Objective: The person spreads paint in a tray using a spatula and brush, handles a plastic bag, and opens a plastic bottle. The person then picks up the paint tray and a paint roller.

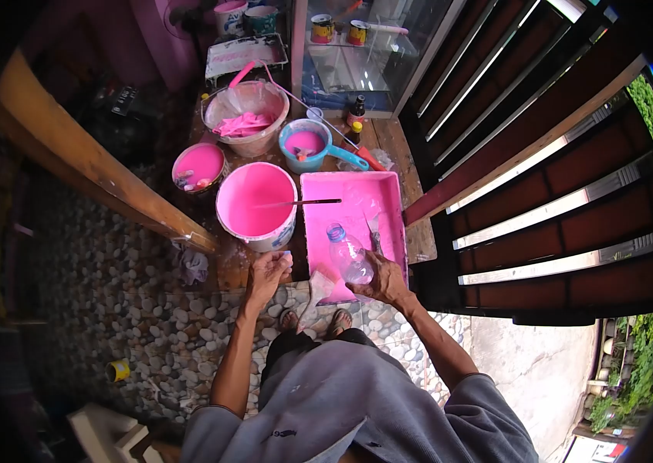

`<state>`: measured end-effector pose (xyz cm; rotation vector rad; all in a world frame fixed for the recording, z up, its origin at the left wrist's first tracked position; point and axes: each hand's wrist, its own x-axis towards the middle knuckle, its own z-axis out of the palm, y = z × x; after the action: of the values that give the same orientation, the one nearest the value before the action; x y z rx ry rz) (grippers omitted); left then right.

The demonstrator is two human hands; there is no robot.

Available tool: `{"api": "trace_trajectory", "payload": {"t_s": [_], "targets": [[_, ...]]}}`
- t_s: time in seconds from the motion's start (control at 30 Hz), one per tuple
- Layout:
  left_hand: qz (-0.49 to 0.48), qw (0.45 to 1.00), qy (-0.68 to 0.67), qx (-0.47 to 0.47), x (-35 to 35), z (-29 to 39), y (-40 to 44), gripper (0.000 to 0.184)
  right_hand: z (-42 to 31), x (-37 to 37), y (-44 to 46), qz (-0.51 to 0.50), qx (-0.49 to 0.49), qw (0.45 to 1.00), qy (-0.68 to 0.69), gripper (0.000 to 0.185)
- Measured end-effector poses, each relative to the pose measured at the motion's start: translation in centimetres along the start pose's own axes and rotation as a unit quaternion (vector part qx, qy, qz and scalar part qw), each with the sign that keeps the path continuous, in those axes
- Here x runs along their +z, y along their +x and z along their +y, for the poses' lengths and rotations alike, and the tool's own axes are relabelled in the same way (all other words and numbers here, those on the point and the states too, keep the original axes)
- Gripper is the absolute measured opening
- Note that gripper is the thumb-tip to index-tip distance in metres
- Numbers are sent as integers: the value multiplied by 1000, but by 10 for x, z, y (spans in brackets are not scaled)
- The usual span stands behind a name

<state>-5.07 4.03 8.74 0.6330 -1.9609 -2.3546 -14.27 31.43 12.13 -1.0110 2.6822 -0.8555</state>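
Note:
My right hand (pixel 381 279) is wrapped round the lower part of a clear plastic bottle (pixel 346 253), which tilts over a pink paint tray (pixel 351 185). The bottle's open neck points up and away from me. In front of the white bucket of pink paint (pixel 255 202), my left hand (pixel 268 272) pinches a small pale piece (pixel 288 257), perhaps a cap. A brush (pixel 319 288) with a pale handle lies on the tray's near left edge, and a scraper-like tool (pixel 375 235) lies inside the tray. Across the bucket's rim rests a dark thin stick (pixel 319 201).
Behind stand a blue pot (pixel 305 147) of pink paint, a smaller pink tub (pixel 198 167), a basin (pixel 246 123) with a pink roller and small dark bottles (pixel 356 112). A wooden post (pixel 103 162) rises left; dark slats (pixel 543 224) stand right.

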Motion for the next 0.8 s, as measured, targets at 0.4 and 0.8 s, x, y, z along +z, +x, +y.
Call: {"api": "trace_trajectory", "payload": {"t_s": [0.4,0.8], "targets": [[-15,993,105,42,-40,82,-89,33,-65,51,6,-94,-161,983,-4,78],[176,855,487,-18,-51,120,-111,50,-105,102,10,-93,-210,970,-80,82]]}}
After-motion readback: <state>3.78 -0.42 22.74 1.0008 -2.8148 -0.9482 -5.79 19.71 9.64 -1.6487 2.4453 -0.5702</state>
